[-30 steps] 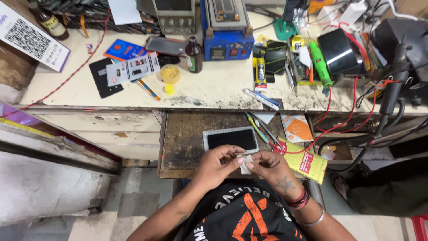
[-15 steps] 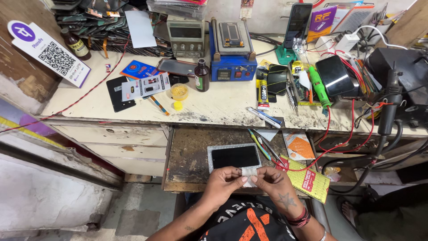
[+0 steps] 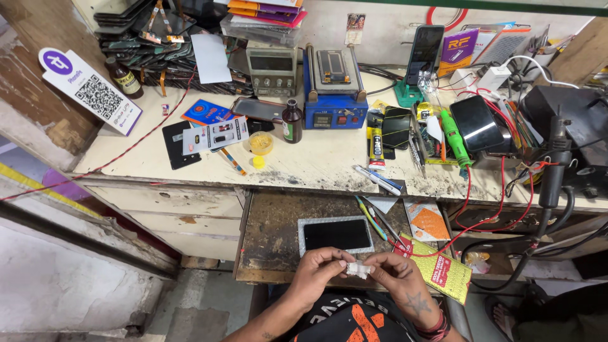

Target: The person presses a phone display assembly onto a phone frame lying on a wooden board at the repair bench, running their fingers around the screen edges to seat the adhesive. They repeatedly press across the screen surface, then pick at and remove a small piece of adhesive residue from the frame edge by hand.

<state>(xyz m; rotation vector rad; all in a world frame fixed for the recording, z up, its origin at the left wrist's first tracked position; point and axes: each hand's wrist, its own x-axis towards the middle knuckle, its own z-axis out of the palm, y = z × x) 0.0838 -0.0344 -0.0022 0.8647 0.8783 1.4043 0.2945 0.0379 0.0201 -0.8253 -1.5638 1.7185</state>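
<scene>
Both my hands meet low in the head view, over the front edge of a pull-out wooden shelf point(image 3: 272, 221). My left hand point(image 3: 320, 272) and my right hand point(image 3: 396, 278) each pinch one end of a small white crumpled piece point(image 3: 358, 270), held between the fingertips. Just beyond my hands a phone with a white frame and dark screen point(image 3: 336, 235) lies flat on the shelf.
Behind the shelf runs a cluttered workbench point(image 3: 316, 168) with a blue heating machine point(image 3: 334, 88), a brown bottle point(image 3: 291, 121), a yellow cap point(image 3: 259, 143), a glue tube point(image 3: 376, 144), tweezers, red wires point(image 3: 500, 209) and a black lamp point(image 3: 478, 123). Yellow packets point(image 3: 443, 269) lie right of my hands.
The view has tilted up and the bench sits lower in frame. My hands stay together on the white piece, fingers shifting slightly.
</scene>
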